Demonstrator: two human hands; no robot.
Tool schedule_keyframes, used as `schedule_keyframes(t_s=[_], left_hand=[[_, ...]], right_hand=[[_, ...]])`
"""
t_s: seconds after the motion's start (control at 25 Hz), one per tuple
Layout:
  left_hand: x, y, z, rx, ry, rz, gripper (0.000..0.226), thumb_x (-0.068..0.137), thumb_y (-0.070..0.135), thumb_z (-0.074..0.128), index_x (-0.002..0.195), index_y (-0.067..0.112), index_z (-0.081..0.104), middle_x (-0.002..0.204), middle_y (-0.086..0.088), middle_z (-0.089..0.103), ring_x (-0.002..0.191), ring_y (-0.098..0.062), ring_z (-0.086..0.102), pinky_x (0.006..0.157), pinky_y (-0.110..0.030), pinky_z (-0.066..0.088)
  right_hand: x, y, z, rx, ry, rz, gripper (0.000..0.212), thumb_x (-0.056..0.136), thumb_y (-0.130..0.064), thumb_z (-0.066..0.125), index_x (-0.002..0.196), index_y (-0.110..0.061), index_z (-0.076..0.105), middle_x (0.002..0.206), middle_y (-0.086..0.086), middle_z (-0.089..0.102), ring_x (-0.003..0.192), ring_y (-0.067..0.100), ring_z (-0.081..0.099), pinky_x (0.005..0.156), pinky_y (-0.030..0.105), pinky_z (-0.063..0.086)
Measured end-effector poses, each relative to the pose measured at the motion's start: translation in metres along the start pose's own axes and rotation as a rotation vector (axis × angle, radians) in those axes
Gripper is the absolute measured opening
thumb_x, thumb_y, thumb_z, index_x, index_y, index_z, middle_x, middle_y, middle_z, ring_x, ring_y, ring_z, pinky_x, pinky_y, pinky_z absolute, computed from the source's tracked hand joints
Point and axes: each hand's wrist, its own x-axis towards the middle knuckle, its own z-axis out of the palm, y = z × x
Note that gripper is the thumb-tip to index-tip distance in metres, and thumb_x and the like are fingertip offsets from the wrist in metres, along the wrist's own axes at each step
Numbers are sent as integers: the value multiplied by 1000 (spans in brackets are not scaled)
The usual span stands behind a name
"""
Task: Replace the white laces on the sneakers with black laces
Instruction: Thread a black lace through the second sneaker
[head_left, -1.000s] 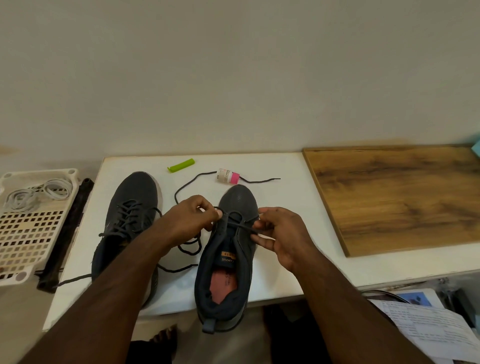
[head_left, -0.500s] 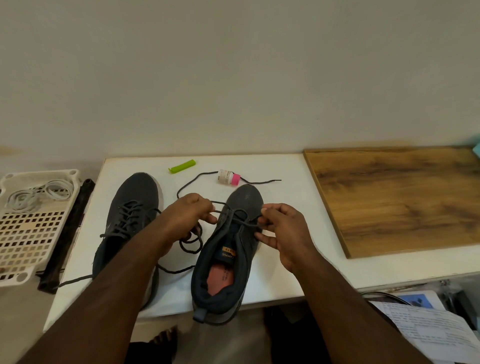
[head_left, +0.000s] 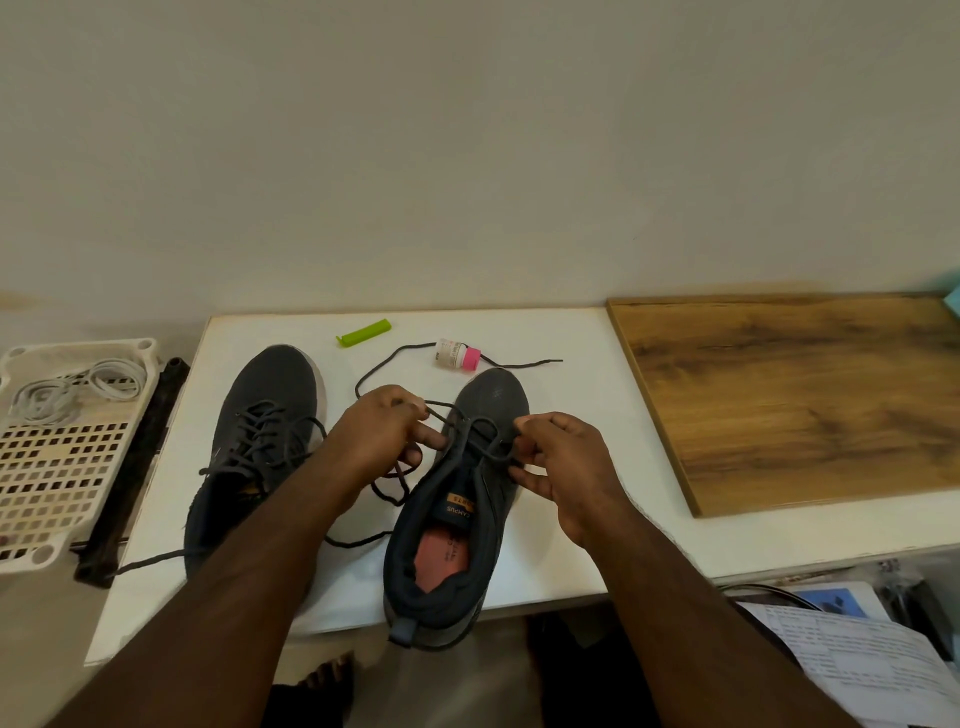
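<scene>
Black lace (head_left: 470, 434): partly threaded through the lower eyelets of the right sneaker (head_left: 457, 499), which lies mid-bench with its heel overhanging the near edge. My left hand (head_left: 382, 436) pinches one strand, my right hand (head_left: 558, 462) the other, fingers curled narrow, probably to even the tension. Left sneaker (head_left: 260, 441): laced black, just beside. White laces (head_left: 72, 389): in the tray (head_left: 57, 483). Open bench lies rightward, up to the wooden board (head_left: 795, 395).

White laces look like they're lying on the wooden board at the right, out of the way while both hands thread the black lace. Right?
Not quite. The head view shows the white laces in the plastic tray at the left; the wooden board is bare.
</scene>
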Motion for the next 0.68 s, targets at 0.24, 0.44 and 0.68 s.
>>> schedule_keyframes(t_s=[0.24,0.44,0.68], left_hand=[[-6,4,-6,48,-30,-35,16,99,34,52,106,23,61,87,3,77,63,-14,57,56,-25,41],[-2,-6,1,244,-2,155,10,97,26,61,93,25,70,84,5,75,63,-10,64,59,-24,47],[0,0,-3,-102,8,-75,18,101,25,42,99,13,55,85,-3,77,57,-19,57,51,-27,38]], right_hand=[[-1,1,2,-3,-1,-8,12,97,-18,62,100,-10,69,95,13,70,93,24,70,83,38,62],[0,3,2,-28,-4,-17,13,97,-17,61,101,-8,70,91,10,69,90,20,70,83,35,61],[0,3,2,-52,2,-28,11,96,-15,61,97,-8,70,87,9,67,84,18,67,81,34,62]])
